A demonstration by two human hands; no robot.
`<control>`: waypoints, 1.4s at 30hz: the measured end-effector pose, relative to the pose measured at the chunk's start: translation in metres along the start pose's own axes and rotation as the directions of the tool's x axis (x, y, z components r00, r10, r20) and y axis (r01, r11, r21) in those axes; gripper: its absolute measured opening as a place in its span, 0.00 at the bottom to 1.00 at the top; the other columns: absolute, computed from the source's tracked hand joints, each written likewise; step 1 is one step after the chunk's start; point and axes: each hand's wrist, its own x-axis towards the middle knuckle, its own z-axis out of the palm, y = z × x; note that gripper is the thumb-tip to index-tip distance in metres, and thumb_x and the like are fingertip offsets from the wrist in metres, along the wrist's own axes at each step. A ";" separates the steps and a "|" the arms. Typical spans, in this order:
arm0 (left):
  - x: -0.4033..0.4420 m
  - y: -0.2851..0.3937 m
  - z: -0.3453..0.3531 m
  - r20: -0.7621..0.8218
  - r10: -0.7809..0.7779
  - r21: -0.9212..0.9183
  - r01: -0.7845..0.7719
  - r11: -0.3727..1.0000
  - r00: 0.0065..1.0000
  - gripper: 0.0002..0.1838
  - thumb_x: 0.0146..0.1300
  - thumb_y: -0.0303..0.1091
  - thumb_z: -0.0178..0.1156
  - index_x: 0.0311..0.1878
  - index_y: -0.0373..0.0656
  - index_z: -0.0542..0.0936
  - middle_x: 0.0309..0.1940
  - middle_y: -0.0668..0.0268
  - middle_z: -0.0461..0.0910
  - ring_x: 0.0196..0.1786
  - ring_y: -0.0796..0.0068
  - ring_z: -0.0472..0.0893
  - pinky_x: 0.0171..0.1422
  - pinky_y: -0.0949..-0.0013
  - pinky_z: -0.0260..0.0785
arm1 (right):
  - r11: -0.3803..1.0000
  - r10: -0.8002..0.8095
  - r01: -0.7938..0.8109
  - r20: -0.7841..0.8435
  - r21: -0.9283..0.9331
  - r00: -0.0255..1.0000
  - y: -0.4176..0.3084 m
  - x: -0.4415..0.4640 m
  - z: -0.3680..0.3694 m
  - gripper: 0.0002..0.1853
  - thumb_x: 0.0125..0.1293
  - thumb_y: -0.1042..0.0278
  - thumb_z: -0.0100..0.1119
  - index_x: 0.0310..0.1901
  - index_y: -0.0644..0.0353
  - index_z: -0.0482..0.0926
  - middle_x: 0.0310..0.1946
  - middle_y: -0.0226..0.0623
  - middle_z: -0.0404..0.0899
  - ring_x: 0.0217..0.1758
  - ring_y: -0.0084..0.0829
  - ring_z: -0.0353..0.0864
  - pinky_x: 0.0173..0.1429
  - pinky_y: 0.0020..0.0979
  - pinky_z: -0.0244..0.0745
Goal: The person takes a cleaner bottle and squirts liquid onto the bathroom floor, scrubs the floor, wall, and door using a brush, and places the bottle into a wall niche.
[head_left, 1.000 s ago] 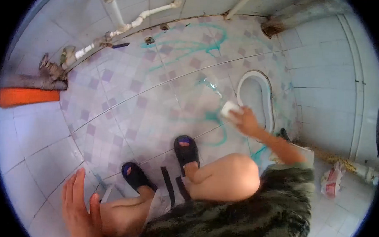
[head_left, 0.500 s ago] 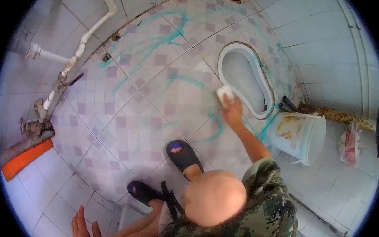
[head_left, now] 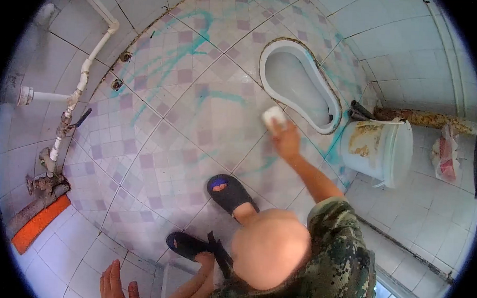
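My right hand (head_left: 284,140) is closed round a small white block that looks like a sponge (head_left: 273,119) and presses it on the patterned floor tiles (head_left: 196,142), just left of the squat toilet (head_left: 298,80). Blue-green streaks (head_left: 222,96) of liquid lie over the tiles, some beside my right hand and others farther up the floor. At the lower left, my left hand (head_left: 116,284) is held up with its fingers apart and nothing in them, near the white wall tiles.
A stained white bucket (head_left: 377,151) lies beyond my right forearm. White pipes (head_left: 86,73) and a valve (head_left: 47,181) run along the left wall, above an orange strip (head_left: 41,223). My feet in dark slippers (head_left: 229,193) stand on the tiles. A plastic bag (head_left: 446,156) hangs at the right.
My right hand has slid the white sponge a little away from the toilet's rim, to the left over the tiles. The view has shifted slightly; my left hand stays raised.
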 end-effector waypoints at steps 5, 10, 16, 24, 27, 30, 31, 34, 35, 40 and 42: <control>-0.001 -0.006 0.005 -0.040 -0.076 -0.003 0.076 0.997 0.996 0.21 0.66 0.32 0.55 0.61 0.41 0.70 0.55 0.52 0.74 0.56 0.50 0.72 0.56 0.56 0.68 | 0.992 0.121 -0.121 -0.014 0.041 0.993 0.046 -0.094 -0.009 0.41 0.48 0.69 0.67 0.67 0.38 0.63 0.57 0.58 0.63 0.51 0.55 0.67 0.54 0.47 0.66; -0.002 -0.006 0.018 0.026 -0.058 -0.017 0.058 0.998 0.998 0.25 0.60 0.27 0.56 0.62 0.38 0.69 0.54 0.49 0.73 0.56 0.47 0.71 0.60 0.55 0.64 | 0.961 -0.265 0.249 0.144 0.122 0.953 -0.012 -0.123 -0.007 0.40 0.49 0.63 0.66 0.67 0.35 0.63 0.60 0.55 0.61 0.57 0.53 0.65 0.57 0.51 0.63; -0.004 0.002 0.025 0.110 -0.087 -0.007 0.088 0.996 0.990 0.24 0.59 0.27 0.56 0.60 0.38 0.69 0.53 0.49 0.73 0.56 0.48 0.71 0.61 0.56 0.63 | 0.995 -0.086 0.086 -0.006 0.050 0.996 -0.006 -0.034 -0.004 0.32 0.56 0.64 0.59 0.65 0.35 0.66 0.58 0.52 0.64 0.57 0.52 0.66 0.57 0.49 0.63; -0.004 0.007 0.033 0.177 -0.205 -0.051 0.217 0.975 0.963 0.27 0.54 0.22 0.58 0.61 0.38 0.68 0.54 0.50 0.71 0.57 0.46 0.70 0.63 0.53 0.61 | 0.861 -0.508 0.501 0.173 0.085 0.844 0.007 -0.123 -0.021 0.28 0.56 0.67 0.56 0.62 0.37 0.70 0.58 0.47 0.65 0.56 0.48 0.67 0.57 0.49 0.64; 0.002 0.016 0.030 0.095 -0.157 0.012 0.157 0.988 0.983 0.27 0.55 0.24 0.58 0.61 0.39 0.68 0.55 0.51 0.71 0.58 0.46 0.69 0.64 0.53 0.60 | 0.709 -0.689 0.649 0.075 0.276 0.721 -0.040 -0.080 -0.015 0.28 0.55 0.68 0.56 0.60 0.37 0.71 0.58 0.43 0.66 0.55 0.44 0.68 0.57 0.48 0.63; 0.007 0.027 0.027 0.003 -0.037 0.101 0.037 0.994 0.999 0.27 0.56 0.26 0.59 0.61 0.39 0.68 0.56 0.52 0.71 0.59 0.47 0.68 0.66 0.53 0.58 | 0.759 -0.638 0.639 -0.052 0.125 0.768 -0.108 -0.001 -0.005 0.26 0.57 0.68 0.52 0.60 0.38 0.71 0.59 0.46 0.66 0.55 0.44 0.68 0.57 0.48 0.63; 0.008 0.031 0.026 0.007 -0.028 0.121 0.027 0.992 1.000 0.27 0.55 0.26 0.59 0.61 0.40 0.69 0.57 0.52 0.71 0.60 0.47 0.68 0.67 0.53 0.58 | 0.797 -0.600 0.604 -0.084 0.026 0.795 -0.125 0.022 0.001 0.26 0.58 0.68 0.51 0.60 0.38 0.70 0.59 0.47 0.65 0.56 0.45 0.68 0.57 0.48 0.63; 0.008 0.037 0.022 -0.002 -0.004 0.115 0.004 0.993 1.000 0.28 0.55 0.28 0.60 0.61 0.40 0.69 0.57 0.53 0.71 0.61 0.47 0.67 0.68 0.53 0.57 | 0.923 -0.364 0.366 -0.043 0.122 0.931 -0.163 0.063 -0.004 0.26 0.60 0.68 0.48 0.61 0.37 0.70 0.60 0.49 0.64 0.57 0.47 0.67 0.57 0.47 0.63; 0.007 0.037 0.021 -0.004 0.028 0.092 -0.028 0.995 1.000 0.28 0.54 0.28 0.60 0.61 0.40 0.69 0.57 0.53 0.70 0.61 0.47 0.67 0.68 0.53 0.57 | 0.917 -0.375 0.379 -0.055 0.122 0.925 -0.163 0.059 -0.003 0.26 0.60 0.68 0.48 0.61 0.37 0.70 0.60 0.49 0.64 0.57 0.47 0.67 0.57 0.47 0.63; -0.003 0.020 0.030 0.010 -0.035 0.053 0.035 0.998 0.999 0.29 0.53 0.29 0.61 0.60 0.40 0.69 0.57 0.53 0.71 0.61 0.48 0.67 0.67 0.53 0.58 | 0.498 -0.866 0.827 0.092 0.260 0.492 -0.097 -0.024 -0.012 0.29 0.57 0.68 0.52 0.63 0.34 0.68 0.61 0.46 0.63 0.61 0.47 0.65 0.59 0.48 0.62; -0.007 0.013 0.033 0.013 -0.070 0.040 0.070 0.997 0.997 0.29 0.53 0.29 0.61 0.60 0.40 0.69 0.56 0.53 0.71 0.61 0.48 0.67 0.67 0.53 0.58 | 0.526 -0.850 0.805 0.173 0.275 0.497 -0.061 -0.033 -0.016 0.30 0.57 0.68 0.53 0.63 0.33 0.68 0.60 0.45 0.64 0.61 0.47 0.65 0.60 0.49 0.62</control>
